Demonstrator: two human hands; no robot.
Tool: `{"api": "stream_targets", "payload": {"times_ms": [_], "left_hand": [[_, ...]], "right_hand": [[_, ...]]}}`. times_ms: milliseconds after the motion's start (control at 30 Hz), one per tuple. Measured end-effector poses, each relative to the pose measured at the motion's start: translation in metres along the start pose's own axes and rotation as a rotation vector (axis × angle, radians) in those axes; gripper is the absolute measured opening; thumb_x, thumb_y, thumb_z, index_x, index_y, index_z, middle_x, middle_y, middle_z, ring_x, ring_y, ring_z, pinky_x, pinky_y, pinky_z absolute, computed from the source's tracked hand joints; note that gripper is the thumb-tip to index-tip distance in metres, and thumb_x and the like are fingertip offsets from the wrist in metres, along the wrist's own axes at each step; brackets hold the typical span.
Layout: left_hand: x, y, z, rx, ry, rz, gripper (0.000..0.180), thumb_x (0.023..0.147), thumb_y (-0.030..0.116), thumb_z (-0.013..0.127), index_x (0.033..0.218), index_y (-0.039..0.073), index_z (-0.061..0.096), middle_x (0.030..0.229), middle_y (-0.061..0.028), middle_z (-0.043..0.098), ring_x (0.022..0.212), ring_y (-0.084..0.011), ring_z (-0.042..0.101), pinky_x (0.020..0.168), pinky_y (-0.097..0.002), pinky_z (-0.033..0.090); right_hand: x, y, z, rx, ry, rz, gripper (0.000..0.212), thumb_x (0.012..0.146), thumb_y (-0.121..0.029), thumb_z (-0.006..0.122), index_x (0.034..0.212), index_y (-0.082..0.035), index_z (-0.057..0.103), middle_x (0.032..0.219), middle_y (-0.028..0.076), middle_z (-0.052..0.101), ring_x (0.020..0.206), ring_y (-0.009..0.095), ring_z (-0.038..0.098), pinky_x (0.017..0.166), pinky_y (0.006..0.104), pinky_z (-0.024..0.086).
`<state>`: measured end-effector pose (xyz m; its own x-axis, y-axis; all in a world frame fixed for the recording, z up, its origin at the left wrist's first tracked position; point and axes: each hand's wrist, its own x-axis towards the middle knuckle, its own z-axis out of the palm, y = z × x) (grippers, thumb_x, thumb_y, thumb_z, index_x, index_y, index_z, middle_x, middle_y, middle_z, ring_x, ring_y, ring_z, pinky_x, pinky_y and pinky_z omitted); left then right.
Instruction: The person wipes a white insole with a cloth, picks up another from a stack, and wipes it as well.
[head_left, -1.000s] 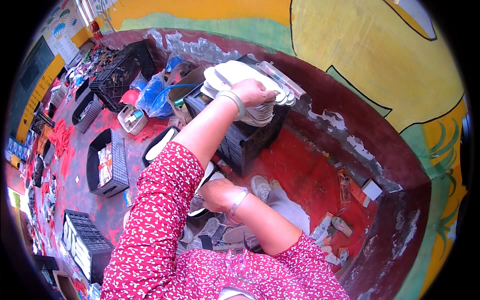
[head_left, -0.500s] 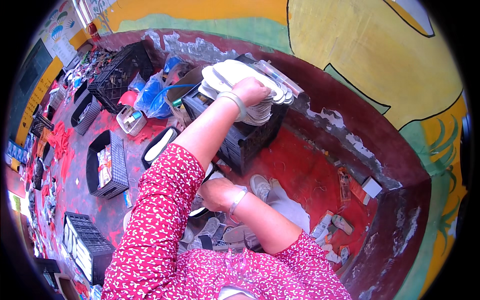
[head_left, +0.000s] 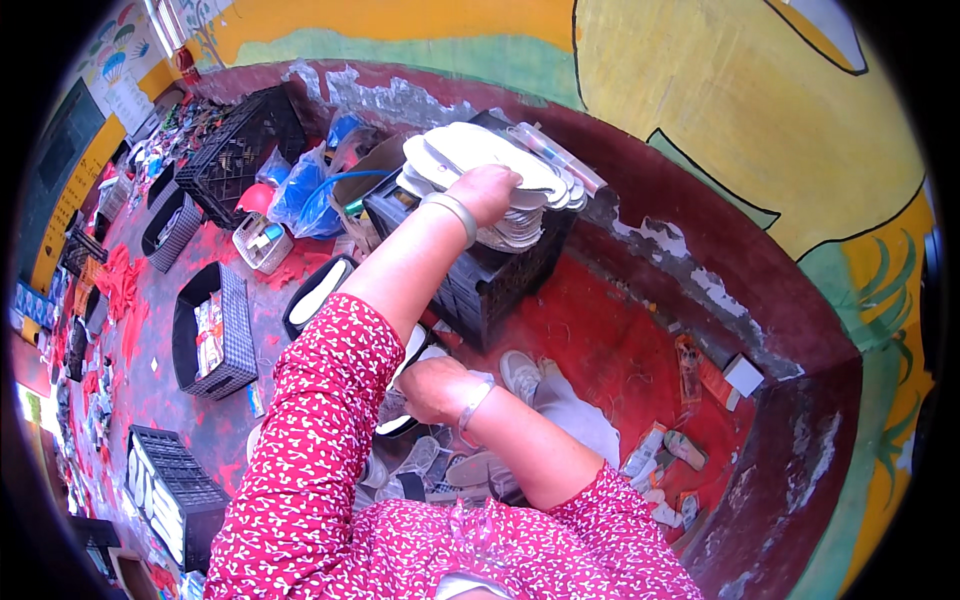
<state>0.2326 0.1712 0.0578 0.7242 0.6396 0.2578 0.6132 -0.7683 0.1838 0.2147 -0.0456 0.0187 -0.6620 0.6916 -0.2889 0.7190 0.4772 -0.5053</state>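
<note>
My left hand (head_left: 484, 194) reaches up to a stack of white insoles (head_left: 470, 147) on a black plastic crate (head_left: 485, 300). Its fingers are curled over the stack and seem closed on the edge of an insole; the thumb is hidden. Lower down, my right hand (head_left: 437, 390) is closed, its fingers wrapped round a small dark grey item (head_left: 393, 406) that my left sleeve partly covers. Under it lies a black-rimmed oval container with white contents, mostly hidden. Beside my left sleeve is another black-rimmed oval container (head_left: 296, 322) holding a white piece.
Worn shoes (head_left: 478, 468) lie below my right forearm. A checked basket (head_left: 250, 372), a white basket (head_left: 262, 245) and black crates (head_left: 245, 150) stand to the left. Blue plastic bags (head_left: 300, 195) lie beyond. The painted wall (head_left: 700, 130) curves along the right, small boxes (head_left: 743, 375) at its foot.
My left hand has shifted a little to the left and down across the insole stack, uncovering more of its right side. My right hand has barely moved.
</note>
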Motion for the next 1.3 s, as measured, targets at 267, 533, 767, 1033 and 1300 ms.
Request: {"api": "stream_targets", "payload": {"times_ms": [267,533,767,1033,1300], "left_hand": [[-0.004,-0.010,-0.029,0.183,0.693,0.206,0.039,0.079,0.004,0.050,0.117,0.009,0.057,0.120,-0.0181,0.057,0.119,-0.0327,0.049,0.101,-0.0437,0.036],[-0.018,-0.005,-0.047,0.450,0.604,0.305,0.043,0.076,0.005,0.054,0.117,0.012,0.059,0.118,-0.0144,0.059,0.119,-0.0304,0.051,0.101,-0.0428,0.038],[-0.032,-0.010,-0.034,0.161,0.526,0.231,0.040,0.076,0.004,0.055,0.116,0.011,0.060,0.113,-0.0155,0.061,0.112,-0.0299,0.055,0.094,-0.0368,0.045],[-0.032,-0.020,-0.043,-0.262,0.657,0.079,0.023,0.085,0.004,0.057,0.107,0.005,0.064,0.106,-0.0111,0.065,0.098,-0.0198,0.062,0.085,-0.0315,0.049],[-0.074,-0.078,-0.163,-1.221,1.523,-0.188,0.020,0.092,0.009,0.052,0.109,0.000,0.056,0.100,-0.0117,0.063,0.084,-0.0204,0.062,0.075,-0.0352,0.052]], "right_hand": [[0.000,0.004,0.002,0.006,0.044,-0.005,0.022,0.071,-0.010,0.056,0.087,-0.001,0.068,0.090,0.021,0.065,0.089,0.035,0.064,0.077,0.0436,0.049],[-0.010,0.017,-0.026,0.072,0.278,0.102,0.030,0.073,-0.013,0.054,0.102,-0.007,0.061,0.085,0.021,0.064,0.081,0.037,0.062,0.073,0.0463,0.049],[-0.038,0.070,-0.088,-0.093,0.999,0.483,0.070,0.074,-0.009,0.055,0.140,-0.019,0.033,0.080,0.020,0.064,0.074,0.038,0.063,0.069,0.0493,0.049],[-0.012,0.092,-0.093,-0.027,0.862,0.750,0.063,0.075,-0.013,0.053,0.137,-0.014,0.041,0.090,0.022,0.065,0.085,0.037,0.064,0.077,0.0459,0.050],[-0.008,0.095,-0.084,-0.110,0.927,0.720,0.060,0.077,-0.011,0.053,0.136,-0.012,0.042,0.080,0.019,0.066,0.076,0.034,0.065,0.071,0.0450,0.051]]}}
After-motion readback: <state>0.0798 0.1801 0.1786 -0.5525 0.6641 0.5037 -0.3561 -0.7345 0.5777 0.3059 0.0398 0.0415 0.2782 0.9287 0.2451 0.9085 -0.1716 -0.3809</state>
